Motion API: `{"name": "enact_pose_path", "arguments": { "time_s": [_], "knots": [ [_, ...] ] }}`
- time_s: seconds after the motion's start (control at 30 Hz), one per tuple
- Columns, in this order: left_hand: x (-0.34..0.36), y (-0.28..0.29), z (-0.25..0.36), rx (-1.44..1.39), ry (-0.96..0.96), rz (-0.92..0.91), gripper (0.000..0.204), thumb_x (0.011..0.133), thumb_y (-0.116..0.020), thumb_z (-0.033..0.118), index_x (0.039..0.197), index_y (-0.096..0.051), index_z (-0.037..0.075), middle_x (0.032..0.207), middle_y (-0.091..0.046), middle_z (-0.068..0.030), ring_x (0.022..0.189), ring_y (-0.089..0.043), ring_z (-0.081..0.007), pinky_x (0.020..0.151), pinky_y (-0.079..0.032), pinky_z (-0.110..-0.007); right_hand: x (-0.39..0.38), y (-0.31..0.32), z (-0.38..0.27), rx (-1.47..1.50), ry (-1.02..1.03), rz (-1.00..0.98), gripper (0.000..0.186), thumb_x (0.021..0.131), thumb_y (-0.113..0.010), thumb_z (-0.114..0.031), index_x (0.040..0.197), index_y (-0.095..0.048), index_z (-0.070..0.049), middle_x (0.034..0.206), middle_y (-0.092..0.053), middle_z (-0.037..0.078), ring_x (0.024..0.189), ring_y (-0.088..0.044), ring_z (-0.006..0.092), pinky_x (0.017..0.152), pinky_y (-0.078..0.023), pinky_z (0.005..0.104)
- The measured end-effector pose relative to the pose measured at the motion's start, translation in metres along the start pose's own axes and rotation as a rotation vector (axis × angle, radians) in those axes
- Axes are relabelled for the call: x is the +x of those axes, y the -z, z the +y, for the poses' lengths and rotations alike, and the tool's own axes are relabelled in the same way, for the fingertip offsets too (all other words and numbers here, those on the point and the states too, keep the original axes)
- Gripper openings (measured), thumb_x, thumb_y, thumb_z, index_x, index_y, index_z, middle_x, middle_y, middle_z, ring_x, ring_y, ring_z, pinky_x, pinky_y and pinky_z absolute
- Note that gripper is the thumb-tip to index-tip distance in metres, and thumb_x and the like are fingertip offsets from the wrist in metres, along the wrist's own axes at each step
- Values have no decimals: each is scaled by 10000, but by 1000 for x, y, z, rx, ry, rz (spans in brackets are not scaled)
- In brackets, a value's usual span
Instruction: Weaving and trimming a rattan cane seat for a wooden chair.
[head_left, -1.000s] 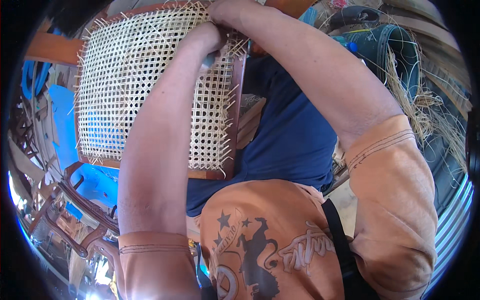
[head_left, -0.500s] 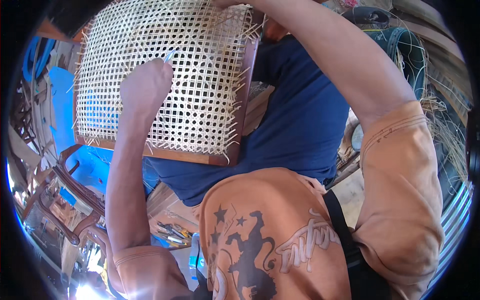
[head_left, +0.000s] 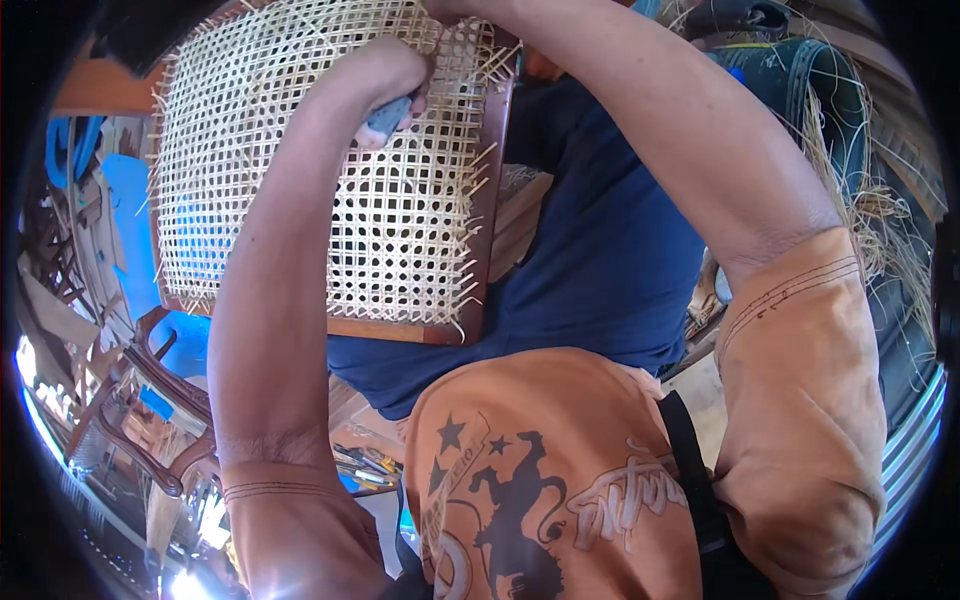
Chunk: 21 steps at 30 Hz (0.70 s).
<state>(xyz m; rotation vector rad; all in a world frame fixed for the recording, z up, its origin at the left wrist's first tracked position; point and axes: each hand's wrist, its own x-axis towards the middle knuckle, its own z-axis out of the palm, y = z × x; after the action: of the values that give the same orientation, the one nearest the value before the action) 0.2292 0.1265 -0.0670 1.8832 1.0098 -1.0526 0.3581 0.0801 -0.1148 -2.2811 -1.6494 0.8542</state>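
A caned panel of pale woven strips (head_left: 395,240), with many loose ends poking out round its edges, lies in a dark wooden frame (head_left: 478,250) over my lap in navy trousers (head_left: 590,250). My left hand (head_left: 395,80) is over the upper right part of the weave, closed around a small grey-blue tool (head_left: 390,117); its working end is hidden. My right hand (head_left: 448,12) is at the far edge of the panel by the top of the picture, its fingers mostly hidden.
A carved wooden chair frame (head_left: 170,440) and a blue plastic sheet (head_left: 130,210) are at left. Loose cane strands (head_left: 880,240) hang by a dark green container (head_left: 820,80) at right. A pile of hand tools (head_left: 365,465) lies below the panel, beyond my left arm.
Half a second ago my left hand was lower left on the weave with the tool's tip showing; it has moved up and right, toward my right hand. The right hand stays at the far edge.
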Motion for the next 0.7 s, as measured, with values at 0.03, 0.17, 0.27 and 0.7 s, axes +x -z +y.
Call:
{"name": "enact_pose_path", "arguments": {
  "time_s": [0.03, 0.17, 0.27, 0.7],
  "knots": [
    [2, 1, 8, 5, -11, -11, 277, 800, -428, 160, 636, -593, 10, 558, -556, -99, 463, -540, -201, 459, -465, -343, 1, -2, 4, -43, 1, 29, 272, 778, -529, -190, 944, -675, -32, 957, -653, 198, 876, -640, 347, 731, -506, 425],
    [25, -2, 16, 208, 5, -30, 283, 813, -414, 144, 661, -623, 29, 575, -580, -98, 437, -550, -205, 404, -455, -358, 7, -4, 8, 1, -114, 65, 275, 780, -523, -194, 921, -678, -16, 933, -655, 203, 874, -643, 345, 729, -510, 427],
    [34, -11, 12, 118, -78, 95, 381, 884, -472, 200, 559, -532, 10, 502, -538, -93, 413, -551, -184, 412, -444, -341, 7, -3, -1, 51, -47, 121, 291, 788, -505, -208, 897, -684, -6, 915, -656, 208, 858, -649, 340, 727, -512, 429],
    [48, -32, 5, 143, -118, 316, 344, 828, -540, 286, 734, -645, -28, 645, -631, -142, 596, -624, -239, 610, -491, -348, 3, -14, 0, -35, -153, 187, 215, 748, -552, -113, 875, -686, -1, 911, -663, 183, 837, -655, 323, 702, -521, 391]
  ]
}}
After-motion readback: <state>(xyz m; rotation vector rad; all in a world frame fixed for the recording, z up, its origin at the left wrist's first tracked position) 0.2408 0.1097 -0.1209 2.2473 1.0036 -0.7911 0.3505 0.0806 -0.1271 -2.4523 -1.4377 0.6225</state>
